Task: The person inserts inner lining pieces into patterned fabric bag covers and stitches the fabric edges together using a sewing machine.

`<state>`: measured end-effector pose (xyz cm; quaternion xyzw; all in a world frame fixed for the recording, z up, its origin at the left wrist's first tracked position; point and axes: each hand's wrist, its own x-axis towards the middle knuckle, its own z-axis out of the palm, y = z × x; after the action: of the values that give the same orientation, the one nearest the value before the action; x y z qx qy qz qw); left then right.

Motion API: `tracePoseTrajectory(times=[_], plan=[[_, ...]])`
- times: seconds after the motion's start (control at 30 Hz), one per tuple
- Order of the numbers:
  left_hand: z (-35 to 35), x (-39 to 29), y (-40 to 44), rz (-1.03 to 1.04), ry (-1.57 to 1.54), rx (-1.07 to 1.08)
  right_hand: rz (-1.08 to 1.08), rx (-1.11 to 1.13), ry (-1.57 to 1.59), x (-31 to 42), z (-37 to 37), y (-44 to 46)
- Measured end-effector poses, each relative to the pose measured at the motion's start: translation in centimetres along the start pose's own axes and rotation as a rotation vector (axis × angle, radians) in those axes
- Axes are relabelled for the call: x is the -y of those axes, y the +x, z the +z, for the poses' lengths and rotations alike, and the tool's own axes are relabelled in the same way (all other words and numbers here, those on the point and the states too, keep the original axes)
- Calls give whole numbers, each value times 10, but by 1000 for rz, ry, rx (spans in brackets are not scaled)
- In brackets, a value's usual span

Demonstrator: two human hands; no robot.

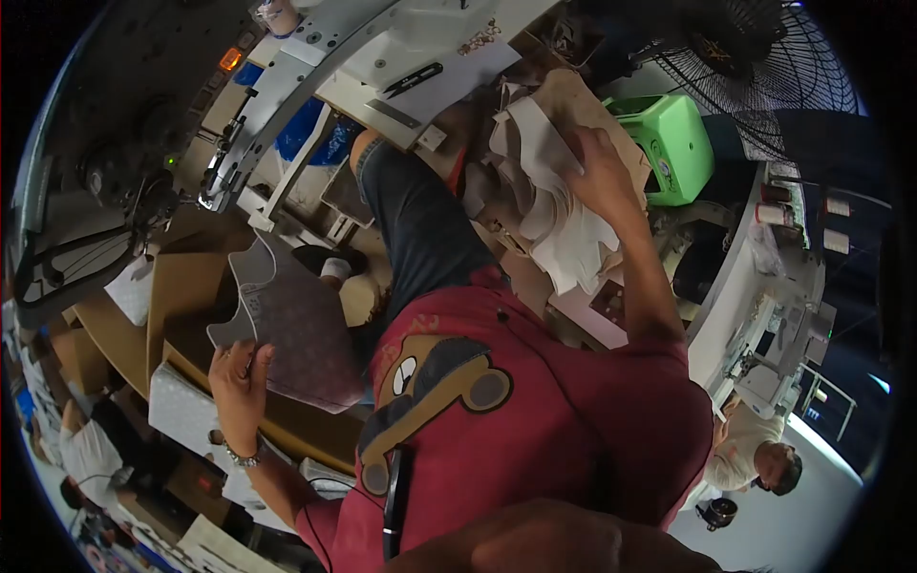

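A grey patterned panel (296,329) with a scalloped, pale edge slants beside my leg, looking like cut fabric or leather. My left hand (239,382), with a watch on the wrist, has its fingers closed on the panel's lower left edge; part of the grip is hard to see. At the upper right, my right hand (602,167) reaches over a loose pile of wavy-edged cut pieces. Its fingers are bent around the edge of a pale cut piece (543,138) on top. More whitish pieces (568,244) hang down below that hand.
A sewing machine (306,57) stands at the upper left, its table holding a black-handled tool (414,79) and a metal ruler (390,115). Cardboard boxes (191,296) are at left. A green container (673,148), a fan (745,57) and thread spools (776,213) lie right. Other people sit nearby.
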<state>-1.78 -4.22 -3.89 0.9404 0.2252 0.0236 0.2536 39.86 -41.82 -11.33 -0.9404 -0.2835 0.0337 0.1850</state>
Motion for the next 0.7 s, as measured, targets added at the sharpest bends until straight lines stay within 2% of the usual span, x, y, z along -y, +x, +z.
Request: tracePoseTrajectory(times=[0.1, 0.23, 0.33, 0.4, 0.43, 0.5, 0.53, 0.6, 0.67, 0.7], plan=[[0, -2, 2, 10, 5, 21, 58, 78, -93, -8, 7, -9], [1, 2, -1, 35, 39, 48, 45, 91, 9, -20, 4, -6], [5, 7, -4, 34, 25, 6, -34, 122, -3, -30, -5, -6], [6, 8, -6, 36, 29, 2, 5, 208, 287, -42, -11, -4], [7, 8, -7, 34, 35, -7, 3, 205, 283, -54, -11, 1], [6, 4, -8, 30, 35, -4, 221, 232, 178, -83, -5, 6], [5, 3, -8, 25, 40, 3, 215, 228, 177, -93, -6, 5], [4, 5, -10, 26, 32, -5, 133, -74, 375, -112, -13, 9], [2, 4, -15, 21, 31, -1, 106, -275, 396, -120, -39, 16], [1, 2, -16, 29, 43, -2, 101, -294, 367, -100, -65, 18]])
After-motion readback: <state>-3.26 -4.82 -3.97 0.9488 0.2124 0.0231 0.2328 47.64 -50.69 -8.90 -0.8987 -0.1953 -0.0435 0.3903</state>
